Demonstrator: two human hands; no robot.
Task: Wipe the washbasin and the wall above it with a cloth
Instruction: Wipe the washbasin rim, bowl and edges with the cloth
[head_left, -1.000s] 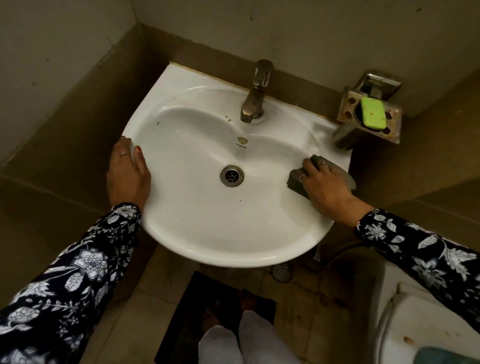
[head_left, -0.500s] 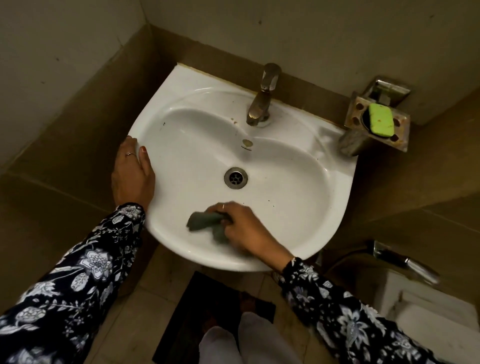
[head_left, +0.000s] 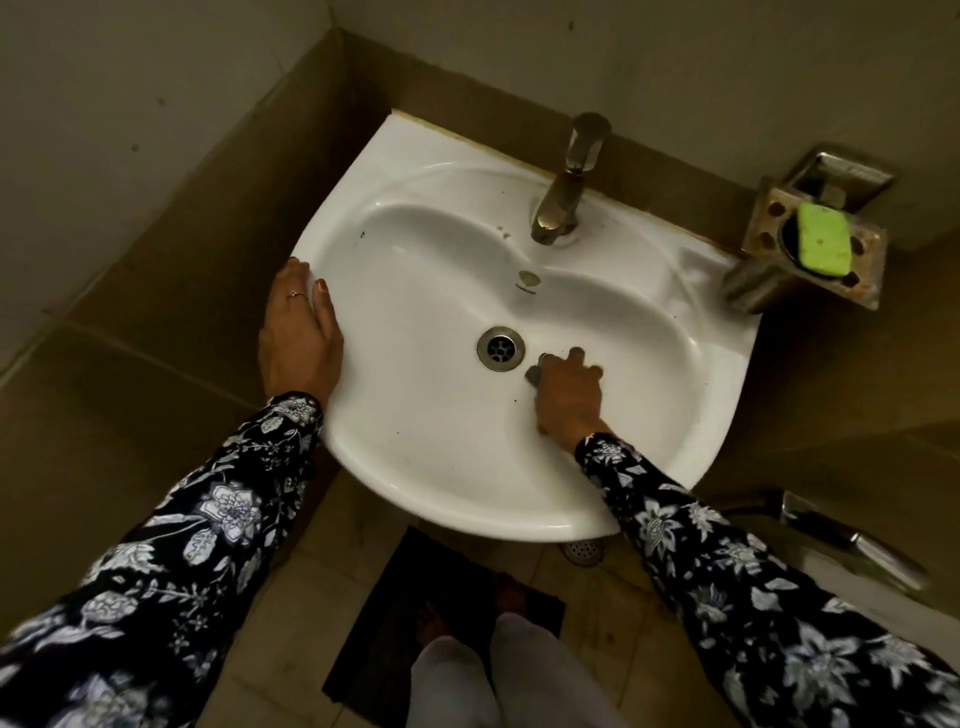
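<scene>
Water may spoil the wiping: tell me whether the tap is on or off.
Off: no water falls from the tap, and none shows around the drain.

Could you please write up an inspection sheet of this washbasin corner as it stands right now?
Surface: white washbasin, a few dark specks in the bowl; drain open.
Job's things: grey cloth, mostly hidden under the right hand, beside the drain.
Clutter: green soap in the metal soap holder at the basin's right.
Grippers: left hand rests on the basin's left rim; right hand holds the cloth inside the bowl.
Cables: nothing seen.
Surroundings: tap at the back, tiled wall above, dark mat on the floor.
</scene>
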